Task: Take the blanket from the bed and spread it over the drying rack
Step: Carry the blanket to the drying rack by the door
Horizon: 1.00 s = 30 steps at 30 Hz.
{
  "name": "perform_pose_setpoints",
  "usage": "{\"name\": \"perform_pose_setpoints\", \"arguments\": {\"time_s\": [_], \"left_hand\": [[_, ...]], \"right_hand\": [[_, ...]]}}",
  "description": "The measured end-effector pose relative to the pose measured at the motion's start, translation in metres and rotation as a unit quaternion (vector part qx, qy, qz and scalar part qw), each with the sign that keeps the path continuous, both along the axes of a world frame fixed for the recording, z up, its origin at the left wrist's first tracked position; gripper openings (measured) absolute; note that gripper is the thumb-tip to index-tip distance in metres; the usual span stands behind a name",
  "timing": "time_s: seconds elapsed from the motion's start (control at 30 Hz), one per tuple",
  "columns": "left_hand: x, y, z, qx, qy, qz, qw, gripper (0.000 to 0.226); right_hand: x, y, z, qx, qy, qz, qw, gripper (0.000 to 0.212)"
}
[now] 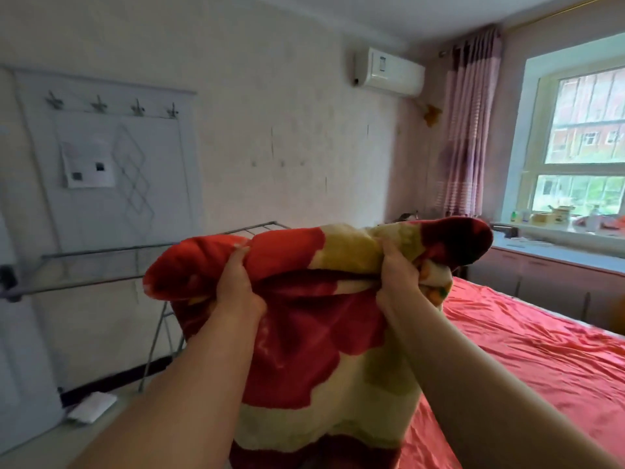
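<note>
A thick red and cream flowered blanket [318, 336] hangs bunched in front of me, lifted off the bed [527, 360]. My left hand [238, 286] grips its upper fold on the left, and my right hand [400, 275] grips the upper fold on the right. The blanket's lower part drops down between my forearms. Behind it stands the grey metal drying rack [101, 262], its top rails level with my hands and to the left; the blanket hides the rack's right side.
The bed with a red sheet fills the right. A white wall panel with hooks [111, 106] is behind the rack. A white flat object [93, 406] lies on the floor near a rack leg. A window sill with bottles [554, 220] and a curtain [468, 130] are far right.
</note>
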<state>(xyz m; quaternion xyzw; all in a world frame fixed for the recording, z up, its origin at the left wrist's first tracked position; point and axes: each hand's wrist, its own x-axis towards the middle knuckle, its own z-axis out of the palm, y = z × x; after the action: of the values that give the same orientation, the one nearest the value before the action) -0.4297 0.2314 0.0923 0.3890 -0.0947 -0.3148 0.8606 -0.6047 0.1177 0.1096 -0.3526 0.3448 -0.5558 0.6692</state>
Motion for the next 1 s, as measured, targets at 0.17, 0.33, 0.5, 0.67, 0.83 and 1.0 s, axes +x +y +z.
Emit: {"name": "perform_pose_setpoints", "arguments": {"time_s": [0.17, 0.33, 0.5, 0.67, 0.83, 1.0], "left_hand": [[0.072, 0.028, -0.006, -0.008, 0.003, 0.026, 1.000, 0.065], [0.126, 0.040, -0.013, -0.008, -0.007, 0.059, 0.998, 0.056], [0.173, 0.035, -0.020, -0.016, 0.002, 0.101, 0.995, 0.047], [0.226, 0.012, -0.020, -0.016, 0.026, 0.167, 0.986, 0.034], [0.267, -0.022, -0.018, -0.030, 0.033, 0.197, 0.979, 0.030], [0.310, -0.052, -0.022, -0.039, 0.038, 0.228, 0.972, 0.016]], "right_hand": [[0.086, 0.013, -0.009, 0.019, 0.005, 0.059, 0.998, 0.081], [0.154, 0.010, -0.017, 0.032, 0.005, 0.099, 0.995, 0.086], [0.219, -0.007, -0.024, 0.037, 0.019, 0.147, 0.988, 0.078], [0.286, -0.040, -0.027, 0.039, 0.029, 0.191, 0.980, 0.074], [0.344, -0.079, -0.027, 0.031, 0.028, 0.228, 0.973, 0.063], [0.396, -0.113, -0.025, 0.021, 0.032, 0.253, 0.967, 0.071]]}}
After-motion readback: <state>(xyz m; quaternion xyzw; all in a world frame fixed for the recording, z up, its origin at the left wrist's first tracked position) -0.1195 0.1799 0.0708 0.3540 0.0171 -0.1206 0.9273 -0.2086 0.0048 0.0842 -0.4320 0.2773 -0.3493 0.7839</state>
